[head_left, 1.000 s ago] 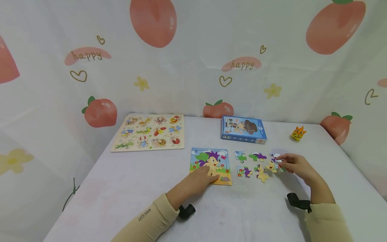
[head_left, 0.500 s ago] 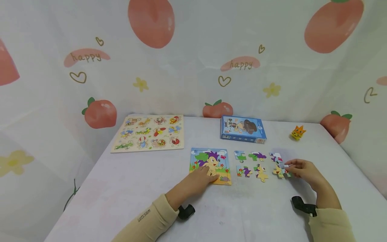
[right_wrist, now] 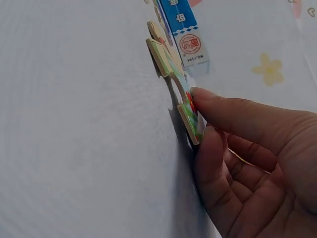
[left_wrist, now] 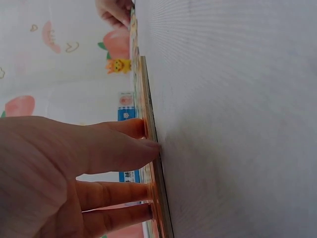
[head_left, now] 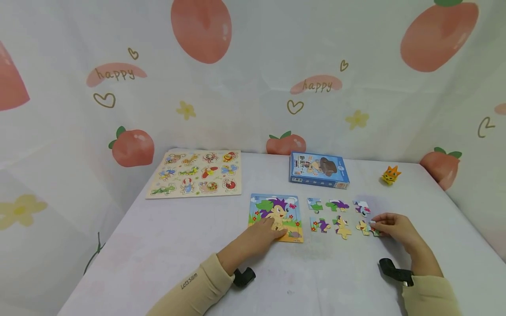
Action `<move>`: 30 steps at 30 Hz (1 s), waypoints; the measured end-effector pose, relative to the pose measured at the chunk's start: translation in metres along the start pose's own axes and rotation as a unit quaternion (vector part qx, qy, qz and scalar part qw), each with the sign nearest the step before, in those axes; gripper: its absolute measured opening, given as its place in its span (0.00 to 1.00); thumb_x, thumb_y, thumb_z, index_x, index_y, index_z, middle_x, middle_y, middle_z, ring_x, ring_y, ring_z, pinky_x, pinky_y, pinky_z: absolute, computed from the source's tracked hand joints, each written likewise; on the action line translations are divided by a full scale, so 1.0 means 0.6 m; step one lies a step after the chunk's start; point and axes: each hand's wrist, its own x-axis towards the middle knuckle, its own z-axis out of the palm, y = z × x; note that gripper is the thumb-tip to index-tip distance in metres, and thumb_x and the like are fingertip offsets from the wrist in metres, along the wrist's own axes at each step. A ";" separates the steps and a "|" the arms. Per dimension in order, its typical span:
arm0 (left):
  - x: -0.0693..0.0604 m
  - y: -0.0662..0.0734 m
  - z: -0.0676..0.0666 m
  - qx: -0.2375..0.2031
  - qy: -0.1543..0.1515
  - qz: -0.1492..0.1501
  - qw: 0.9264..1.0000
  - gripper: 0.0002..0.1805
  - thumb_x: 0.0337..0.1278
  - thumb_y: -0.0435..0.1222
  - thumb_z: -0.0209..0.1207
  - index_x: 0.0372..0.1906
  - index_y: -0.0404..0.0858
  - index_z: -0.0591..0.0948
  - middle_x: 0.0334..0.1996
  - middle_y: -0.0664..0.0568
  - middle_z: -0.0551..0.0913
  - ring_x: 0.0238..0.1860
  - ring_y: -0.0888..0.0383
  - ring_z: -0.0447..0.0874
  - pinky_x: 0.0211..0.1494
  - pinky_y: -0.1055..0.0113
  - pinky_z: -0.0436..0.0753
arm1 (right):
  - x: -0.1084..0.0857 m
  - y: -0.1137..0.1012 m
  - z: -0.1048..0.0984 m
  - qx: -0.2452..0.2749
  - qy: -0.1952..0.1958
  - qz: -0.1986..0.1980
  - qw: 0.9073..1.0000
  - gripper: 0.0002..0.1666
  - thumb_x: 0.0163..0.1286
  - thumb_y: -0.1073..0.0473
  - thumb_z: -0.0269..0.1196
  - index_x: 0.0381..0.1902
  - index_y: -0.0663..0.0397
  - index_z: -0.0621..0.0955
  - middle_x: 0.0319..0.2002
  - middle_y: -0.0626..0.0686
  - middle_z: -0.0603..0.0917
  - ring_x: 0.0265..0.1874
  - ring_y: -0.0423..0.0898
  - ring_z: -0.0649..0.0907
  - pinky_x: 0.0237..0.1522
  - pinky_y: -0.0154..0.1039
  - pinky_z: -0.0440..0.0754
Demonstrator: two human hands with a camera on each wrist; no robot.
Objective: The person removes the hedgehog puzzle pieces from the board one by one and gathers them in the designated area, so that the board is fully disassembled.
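My left hand (head_left: 257, 237) lies over the lower left part of the hedgehog picture board (head_left: 294, 224); in the left wrist view its straight fingers (left_wrist: 116, 194) press on the board, with the thumb at the near edge. Thumb and forefinger of my right hand (head_left: 399, 228) pinch the edge of a flowered puzzle piece (right_wrist: 189, 113), which looks slightly tilted off the table in the right wrist view. Beside it lies a yellow face piece (head_left: 361, 226), and behind that a butterfly piece (head_left: 362, 208). Several more pieces, such as the yellow body piece (head_left: 342, 228), lie between board and right hand.
A wooden insect board (head_left: 197, 173) lies at the back left. Behind the puzzle pieces is a blue box (head_left: 318, 170). A small orange and yellow figure (head_left: 390, 175) stands at the back right. The printed curtain (head_left: 237, 96) hangs behind the table.
My right hand has moved right and towards the near side, and the yellow face piece and flowered piece have shifted the same way, apart from the butterfly piece. My left hand stays on the board.
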 end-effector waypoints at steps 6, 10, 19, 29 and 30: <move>-0.001 0.001 -0.001 -0.002 -0.001 -0.002 1.000 0.23 0.69 0.38 0.45 0.65 0.61 0.68 0.66 0.46 0.66 0.69 0.50 0.62 0.68 0.57 0.69 | 0.003 -0.001 0.001 -0.014 0.009 -0.005 1.000 0.26 0.62 0.54 0.64 0.46 0.73 0.75 0.28 0.43 0.81 0.25 0.36 0.76 0.29 0.29 0.79; -0.001 0.001 -0.001 -0.001 0.001 -0.002 1.000 0.23 0.69 0.38 0.45 0.65 0.61 0.68 0.66 0.46 0.66 0.69 0.50 0.62 0.67 0.57 0.69 | 0.004 -0.001 0.001 -0.028 0.013 -0.011 0.999 0.26 0.62 0.54 0.64 0.46 0.74 0.74 0.27 0.44 0.79 0.25 0.35 0.76 0.28 0.29 0.79; 0.001 -0.001 0.001 0.002 0.003 0.004 1.000 0.23 0.69 0.38 0.45 0.65 0.61 0.68 0.66 0.46 0.66 0.68 0.50 0.62 0.68 0.57 0.68 | -0.007 -0.002 -0.002 -0.071 0.000 -0.030 0.997 0.30 0.58 0.51 0.67 0.48 0.71 0.75 0.31 0.49 0.76 0.28 0.37 0.73 0.29 0.29 0.75; 0.001 -0.001 0.002 0.002 0.002 0.001 1.000 0.23 0.69 0.38 0.44 0.65 0.61 0.68 0.66 0.46 0.66 0.68 0.50 0.62 0.67 0.57 0.69 | -0.008 -0.004 -0.002 -0.088 -0.010 -0.042 0.995 0.30 0.58 0.53 0.68 0.49 0.72 0.75 0.32 0.50 0.76 0.29 0.37 0.72 0.29 0.28 0.73; 0.001 -0.001 0.002 0.002 0.001 0.001 1.000 0.23 0.69 0.38 0.44 0.65 0.61 0.68 0.66 0.46 0.66 0.69 0.50 0.62 0.68 0.57 0.68 | -0.008 -0.004 -0.003 -0.088 -0.011 -0.041 0.995 0.29 0.58 0.54 0.67 0.49 0.72 0.74 0.32 0.50 0.76 0.29 0.37 0.72 0.29 0.28 0.73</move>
